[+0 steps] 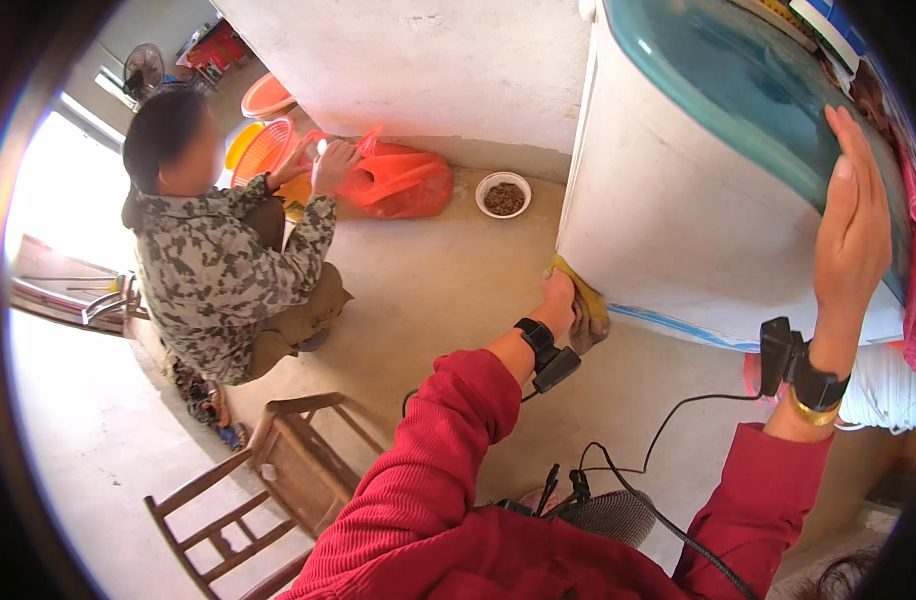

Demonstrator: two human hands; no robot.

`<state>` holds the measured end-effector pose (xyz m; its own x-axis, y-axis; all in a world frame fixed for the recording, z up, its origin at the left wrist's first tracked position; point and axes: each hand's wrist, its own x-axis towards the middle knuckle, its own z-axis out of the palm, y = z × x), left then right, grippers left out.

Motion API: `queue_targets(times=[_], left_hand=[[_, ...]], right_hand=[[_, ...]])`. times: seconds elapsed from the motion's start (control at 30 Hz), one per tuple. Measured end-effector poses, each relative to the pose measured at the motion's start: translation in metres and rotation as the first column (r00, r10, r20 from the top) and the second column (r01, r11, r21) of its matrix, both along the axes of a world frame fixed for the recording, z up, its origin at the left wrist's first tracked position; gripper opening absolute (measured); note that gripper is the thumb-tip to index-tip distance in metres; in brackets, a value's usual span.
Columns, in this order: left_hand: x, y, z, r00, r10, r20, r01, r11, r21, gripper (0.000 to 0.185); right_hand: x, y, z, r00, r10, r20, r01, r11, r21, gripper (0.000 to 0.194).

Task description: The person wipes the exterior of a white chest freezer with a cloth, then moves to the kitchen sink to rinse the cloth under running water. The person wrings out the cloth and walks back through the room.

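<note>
My left hand (559, 304) grips a yellow and grey cloth (590, 307) at the lower edge of a large white appliance (690, 180), which looks like a chest freezer. The cloth hangs down beside the appliance's corner. At the right, my right hand (855, 217) holds nothing; its palm is flat and its fingers are stretched out, by the rim of the teal glass top (735, 97). Whether the palm touches the top cannot be told. Black devices are strapped to both wrists, with a cable running from each.
A person in a camouflage jacket (225, 277) squats at the left, hands at a red plastic bag (398, 180). Near the wall stands a white bowl of brown pieces (503, 195). A wooden chair (300, 465) is at lower left; a coil of white cord (882, 390) lies at right.
</note>
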<state>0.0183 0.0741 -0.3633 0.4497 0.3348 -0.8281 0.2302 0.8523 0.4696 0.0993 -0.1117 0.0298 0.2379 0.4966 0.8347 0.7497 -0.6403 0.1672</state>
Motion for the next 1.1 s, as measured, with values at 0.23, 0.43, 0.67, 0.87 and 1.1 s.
queue_targets(times=[0.23, 0.43, 0.67, 0.87, 1.1], left_hand=[[-0.004, -0.013, 0.121, 0.971, -0.01, 0.238, 0.038, 0.993, -0.11, 0.041], [0.001, -0.015, 0.212, 0.959, -0.017, 0.284, 0.064, 0.986, -0.155, 0.035], [-0.004, 0.003, 0.306, 0.945, -0.176, 0.277, 0.207, 0.975, -0.085, 0.035], [-0.09, 0.081, 0.443, 0.786, -0.465, 0.408, 0.48, 0.874, 0.073, 0.031], [-0.304, 0.245, 0.592, 0.838, -0.237, 0.491, 0.227, 0.971, 0.082, 0.044]], right_hand=[[0.004, 0.014, 0.016, 0.995, -0.003, -0.105, -0.003, 0.998, -0.059, 0.032], [0.006, 0.026, 0.017, 0.961, -0.022, -0.275, 0.001, 0.997, -0.075, 0.037], [0.013, 0.036, 0.027, 0.901, -0.048, -0.432, -0.014, 0.99, -0.139, 0.041], [0.01, 0.056, 0.064, 0.843, -0.091, -0.53, -0.036, 0.974, -0.224, 0.048], [-0.014, 0.053, 0.1, 0.602, -0.013, -0.798, -0.23, 0.955, -0.189, 0.046]])
